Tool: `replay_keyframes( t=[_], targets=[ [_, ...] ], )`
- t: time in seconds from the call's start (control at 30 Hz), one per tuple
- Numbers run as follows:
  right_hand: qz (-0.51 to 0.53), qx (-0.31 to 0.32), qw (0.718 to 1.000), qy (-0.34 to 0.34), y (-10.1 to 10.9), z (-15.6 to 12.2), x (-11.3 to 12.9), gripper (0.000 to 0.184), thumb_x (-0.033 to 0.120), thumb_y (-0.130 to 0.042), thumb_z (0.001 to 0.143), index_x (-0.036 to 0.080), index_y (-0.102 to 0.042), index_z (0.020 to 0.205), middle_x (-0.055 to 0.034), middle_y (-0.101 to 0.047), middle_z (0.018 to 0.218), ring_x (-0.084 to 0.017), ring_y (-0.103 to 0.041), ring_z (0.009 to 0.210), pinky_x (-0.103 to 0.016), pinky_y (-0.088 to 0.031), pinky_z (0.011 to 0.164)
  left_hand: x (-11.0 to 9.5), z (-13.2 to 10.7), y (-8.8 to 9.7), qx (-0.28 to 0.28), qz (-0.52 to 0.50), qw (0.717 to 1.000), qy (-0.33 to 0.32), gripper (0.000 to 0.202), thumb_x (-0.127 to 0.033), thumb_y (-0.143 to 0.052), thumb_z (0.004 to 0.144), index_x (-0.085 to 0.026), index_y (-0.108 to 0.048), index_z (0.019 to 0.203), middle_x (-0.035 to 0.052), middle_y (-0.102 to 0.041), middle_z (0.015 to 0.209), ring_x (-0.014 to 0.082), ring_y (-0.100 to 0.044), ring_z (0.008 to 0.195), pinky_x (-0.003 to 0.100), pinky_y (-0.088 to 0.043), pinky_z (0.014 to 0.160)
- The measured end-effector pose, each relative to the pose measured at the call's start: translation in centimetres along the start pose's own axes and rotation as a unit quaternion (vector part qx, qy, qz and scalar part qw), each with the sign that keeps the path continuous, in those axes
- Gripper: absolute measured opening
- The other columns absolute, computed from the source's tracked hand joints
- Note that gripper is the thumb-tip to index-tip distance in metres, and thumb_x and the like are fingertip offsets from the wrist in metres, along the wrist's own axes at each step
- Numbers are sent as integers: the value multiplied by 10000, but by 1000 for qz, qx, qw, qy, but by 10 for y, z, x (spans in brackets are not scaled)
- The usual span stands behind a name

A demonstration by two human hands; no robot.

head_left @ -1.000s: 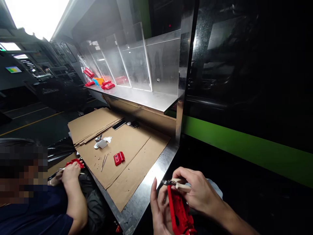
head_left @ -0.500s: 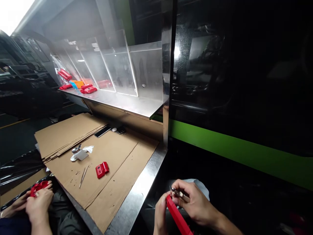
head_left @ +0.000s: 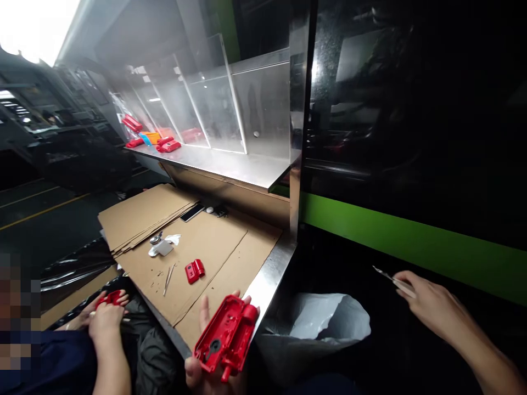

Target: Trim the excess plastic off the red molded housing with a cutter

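Left hand (head_left: 214, 384): grip holds the red shell (head_left: 225, 329) from beneath, thumb at its near left end, one finger stretched clear beyond the left side, other fingertips showing at the far end. Shell tilted hollow side up, long axis running from near left to far right; black disc (head_left: 215, 345) inside, toward the near end.

Right hand (head_left: 430, 302): grip pinches a slim tool (head_left: 405, 286) by its pale handle, metal tip pointing left and a little away. Tip touches nothing.

Key relation: shell lies well to the left of the right grip and nearer the wearer; left hand right at it, tool well apart. Tip aims left, above the shell in view, not in line with it.

Between the hands, lower down: grey bag (head_left: 329, 317), mouth gaping. Left of it, worktop (head_left: 269, 274) with cardboard (head_left: 222, 241) on top. On that: red part (head_left: 195, 271), tweezers (head_left: 168, 281) just left of it, phone (head_left: 192, 213) farther back.

Far left: co-worker's hands (head_left: 107, 318) on another red piece (head_left: 107, 299), details too small to tell.
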State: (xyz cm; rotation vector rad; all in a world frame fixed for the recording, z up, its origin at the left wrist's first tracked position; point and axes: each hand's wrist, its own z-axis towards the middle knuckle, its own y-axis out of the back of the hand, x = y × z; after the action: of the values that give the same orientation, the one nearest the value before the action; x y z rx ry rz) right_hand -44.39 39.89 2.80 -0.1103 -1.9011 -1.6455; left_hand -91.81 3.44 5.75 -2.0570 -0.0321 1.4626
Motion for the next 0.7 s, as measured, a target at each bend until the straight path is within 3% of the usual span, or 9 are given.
replay_keyframes(
  t=[0.03, 0.07, 0.1, 0.17, 0.27, 0.4, 0.53, 0.6, 0.7],
  targets=[
    [-16, -2, 1000, -16, -3, 4, -13, 280, 417, -515, 749, 214, -633, 902, -130, -711, 837, -274, -620, 557, -379, -423, 486, 17, -15, -13, 13, -21, 1000, 9, 682, -552, -750, 743, -526, -519, 1384, -123, -722, 1198, 192, 119, 1543, 514, -19, 1284],
    [-17, 11, 999, -31, -7, 6, -23, 289, 418, -499, 734, 217, -628, 896, -137, -707, 802, -292, -616, 541, -393, -418, 477, 37, -30, -27, 31, -44, 998, 21, 739, -611, -721, 760, -502, -458, 1443, -71, -643, 1367, 287, -21, 1561, 630, -126, 1257],
    [-16, 29, 998, -46, -11, 6, -31, 304, 442, -485, 742, 227, -625, 906, -130, -705, 770, -306, -622, 544, -407, -429, 481, 57, -46, -42, 51, -66, 996, 31, 817, -654, -682, 784, -401, -402, 1509, 38, -547, 1487, 370, -168, 1539, 729, -195, 1202],
    [-6, 48, 996, -78, -18, 1, -39, 364, 543, -477, 777, 258, -630, 941, -105, -709, 739, -330, -649, 583, -437, -468, 516, 94, -76, -70, 92, -105, 989, 54, 857, -690, -625, 817, -305, -374, 1539, 143, -450, 1554, 418, -322, 1479, 755, -277, 1155],
    [12, 40, 993, -110, -25, -9, -40, 472, 701, -529, 754, 288, -650, 949, -97, -748, 873, -358, -687, 705, -478, -513, 598, 123, -107, -100, 135, -146, 977, 80, 774, -689, -587, 825, -320, -467, 1495, 135, -454, 1552, 434, -311, 1480, 740, -252, 1173],
    [29, 38, 991, -124, -19, -16, -25, 550, 794, -630, 670, 306, -675, 917, -109, -760, 929, -372, -706, 755, -494, -537, 628, 118, -122, -124, 219, -283, 924, 131, 686, -691, -406, 926, -282, -507, 1467, 180, -484, 1517, 437, -328, 1467, 738, -186, 1179],
    [57, -26, 991, -121, -7, -28, 2, 420, 747, -613, 787, 347, -638, 911, -146, -751, 901, -348, -706, 767, -496, -520, 647, 110, -128, -141, 284, -404, 863, 110, 730, -688, -282, 965, -215, -475, 1487, 238, -466, 1502, 436, -434, 1394, 641, -346, 1158],
    [91, -42, 988, -113, -5, -34, 14, 379, 714, -533, 867, 351, -629, 918, -147, -751, 957, -353, -703, 864, -528, -511, 728, 109, -131, -145, 291, -408, 858, 109, 729, -684, -267, 969, -212, -491, 1478, 248, -473, 1493, 439, -458, 1374, 618, -398, 1131],
    [160, -47, 983, -79, -8, -38, 28, 415, 651, -409, 960, 328, -646, 1068, -138, -736, 1111, -351, -680, 1051, -553, -508, 882, 109, -137, -147, 278, -370, 880, 106, 720, -687, -310, 959, -221, -503, 1474, 270, -482, 1481, 437, -479, 1364, 621, -424, 1104]
  ],
)
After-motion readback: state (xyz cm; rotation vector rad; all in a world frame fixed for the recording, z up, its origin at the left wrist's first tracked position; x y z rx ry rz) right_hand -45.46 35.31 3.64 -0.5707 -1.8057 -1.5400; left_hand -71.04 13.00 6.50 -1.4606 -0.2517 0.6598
